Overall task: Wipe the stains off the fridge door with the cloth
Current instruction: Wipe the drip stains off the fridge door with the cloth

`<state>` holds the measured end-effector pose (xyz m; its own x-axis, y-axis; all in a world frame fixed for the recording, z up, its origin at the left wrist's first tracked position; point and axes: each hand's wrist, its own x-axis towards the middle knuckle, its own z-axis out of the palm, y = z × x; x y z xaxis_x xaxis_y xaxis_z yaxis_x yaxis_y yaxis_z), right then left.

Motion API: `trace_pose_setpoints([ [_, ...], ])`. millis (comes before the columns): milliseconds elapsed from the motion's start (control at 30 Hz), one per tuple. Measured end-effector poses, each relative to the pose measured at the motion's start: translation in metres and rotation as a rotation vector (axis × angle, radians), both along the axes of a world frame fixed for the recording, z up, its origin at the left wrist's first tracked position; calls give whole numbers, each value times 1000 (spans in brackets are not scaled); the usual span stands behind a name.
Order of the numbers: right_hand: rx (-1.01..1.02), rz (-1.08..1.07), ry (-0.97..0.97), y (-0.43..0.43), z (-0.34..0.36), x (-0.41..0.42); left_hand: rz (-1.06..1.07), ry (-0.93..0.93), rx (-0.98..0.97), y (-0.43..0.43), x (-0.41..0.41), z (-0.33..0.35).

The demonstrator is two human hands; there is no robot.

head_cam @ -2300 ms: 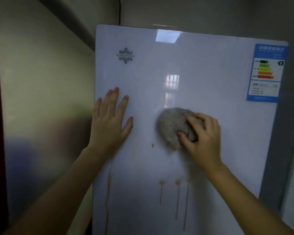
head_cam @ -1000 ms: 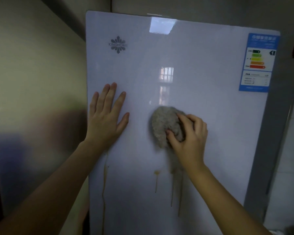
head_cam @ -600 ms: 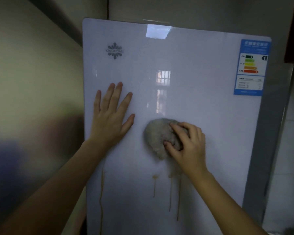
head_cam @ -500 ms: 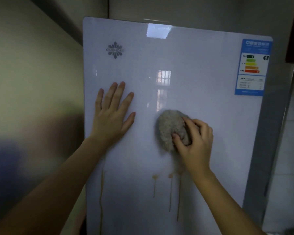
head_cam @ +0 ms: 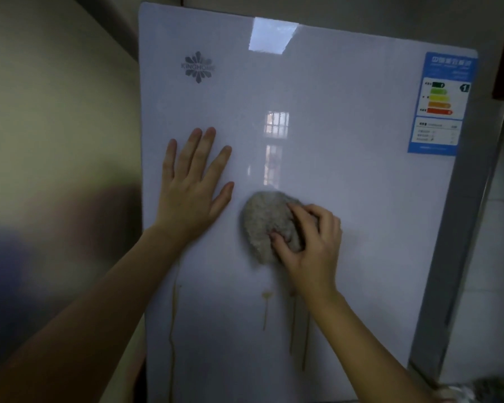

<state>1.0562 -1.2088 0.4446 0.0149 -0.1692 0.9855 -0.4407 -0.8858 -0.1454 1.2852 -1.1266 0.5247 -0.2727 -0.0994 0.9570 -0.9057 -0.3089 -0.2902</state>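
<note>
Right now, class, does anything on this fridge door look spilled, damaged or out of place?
Yes: brownish drip stains run down the white fridge door below the cloth that the right hand grips. A longer streak runs down below the left hand. They look like a spill. No damage shows.

cloth on fridge door | stains below | label upper right

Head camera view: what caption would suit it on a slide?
Right hand presses a balled grey cloth to a glossy white fridge door, left hand flat beside it, brown drip stains below.
</note>
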Motion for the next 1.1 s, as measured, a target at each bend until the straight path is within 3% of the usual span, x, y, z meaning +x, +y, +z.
trace_pose_setpoints([
  [233, -81, -5, 135, 3, -7, -3, -9, 18, 2, 0, -2, 0],
  [433, 108, -40, -198, -24, 32, -54, -15, 9, -13, -2, 2, -3],
  [500, 111, -37, -218, -22, 43, -50, -20, 7, -18, -4, 3, -3],
  [700, -243, -105, 311, -19, 22, -43, -6, 8, -7, -5, 3, -2],
  [900, -13, -117, -57, -47, 56, -93, 9, 62, 7, -3, -4, -2],
  [1100, -31, -58, -73, -50, 100, -88, 13, 93, 50, -7, -38, 4],
])
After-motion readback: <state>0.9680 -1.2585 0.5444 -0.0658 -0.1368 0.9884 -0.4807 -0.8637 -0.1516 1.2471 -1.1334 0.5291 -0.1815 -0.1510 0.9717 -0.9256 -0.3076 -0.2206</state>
